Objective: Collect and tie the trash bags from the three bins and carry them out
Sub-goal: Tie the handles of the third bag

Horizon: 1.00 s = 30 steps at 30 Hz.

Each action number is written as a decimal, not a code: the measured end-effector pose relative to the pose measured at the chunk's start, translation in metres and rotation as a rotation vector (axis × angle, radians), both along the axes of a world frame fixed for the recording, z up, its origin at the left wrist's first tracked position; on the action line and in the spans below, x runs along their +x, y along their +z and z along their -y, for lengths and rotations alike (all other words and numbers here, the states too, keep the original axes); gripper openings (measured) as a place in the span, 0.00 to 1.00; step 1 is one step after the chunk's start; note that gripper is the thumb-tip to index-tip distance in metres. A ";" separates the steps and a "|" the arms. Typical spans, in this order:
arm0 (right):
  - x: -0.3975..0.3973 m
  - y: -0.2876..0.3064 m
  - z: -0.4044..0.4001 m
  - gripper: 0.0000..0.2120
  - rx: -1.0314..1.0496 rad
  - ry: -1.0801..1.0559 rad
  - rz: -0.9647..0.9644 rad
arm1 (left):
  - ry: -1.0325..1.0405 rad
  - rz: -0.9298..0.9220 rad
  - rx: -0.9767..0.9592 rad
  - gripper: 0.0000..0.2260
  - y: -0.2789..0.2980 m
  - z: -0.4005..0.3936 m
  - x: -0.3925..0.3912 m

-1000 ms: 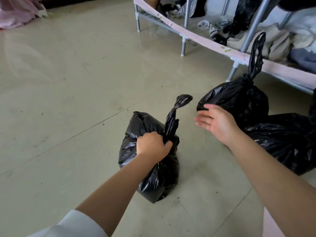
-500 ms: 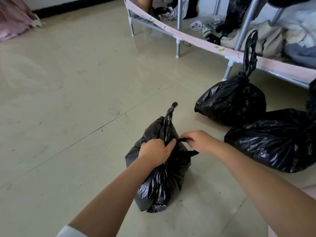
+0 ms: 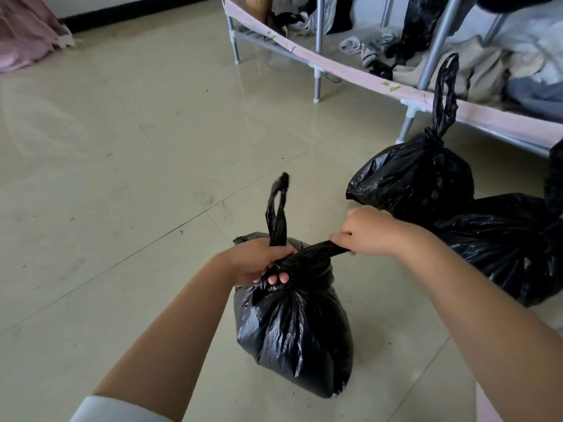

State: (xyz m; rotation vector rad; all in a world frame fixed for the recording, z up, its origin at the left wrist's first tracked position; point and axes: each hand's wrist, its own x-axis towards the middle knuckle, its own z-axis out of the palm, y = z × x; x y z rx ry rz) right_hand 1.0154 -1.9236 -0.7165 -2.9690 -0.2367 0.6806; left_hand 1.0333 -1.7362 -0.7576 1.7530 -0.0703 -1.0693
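Tying the third bag on the floor

The left hand [image 3: 259, 263] is squeezing the neck of the bag [image 3: 292, 330], probably to keep it closed, while the right hand [image 3: 368, 233] is pinching one strip sideways; the other strip is standing above the grip. Behind the right hand, two more bags [image 3: 414, 178] are lying, one clearly knotted: three altogether.

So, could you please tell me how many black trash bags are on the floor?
3: one gripped by both hands in front, one knotted beside the rack, one at the right, partly cut off.
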 end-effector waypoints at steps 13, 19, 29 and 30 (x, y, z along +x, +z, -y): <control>-0.024 -0.023 -0.006 0.17 0.855 -0.226 -0.610 | 0.570 -0.407 -0.278 0.12 -0.011 0.003 0.001; -0.024 -0.035 -0.008 0.14 0.368 -0.068 -0.638 | 0.484 -0.177 -0.362 0.29 -0.034 -0.004 -0.005; -0.006 -0.044 -0.025 0.30 0.508 0.009 -0.126 | 0.166 -0.001 -0.243 0.21 -0.027 -0.012 0.002; -0.008 -0.048 -0.028 0.27 0.506 -0.016 -0.183 | 0.138 0.012 -0.215 0.21 -0.026 -0.014 0.002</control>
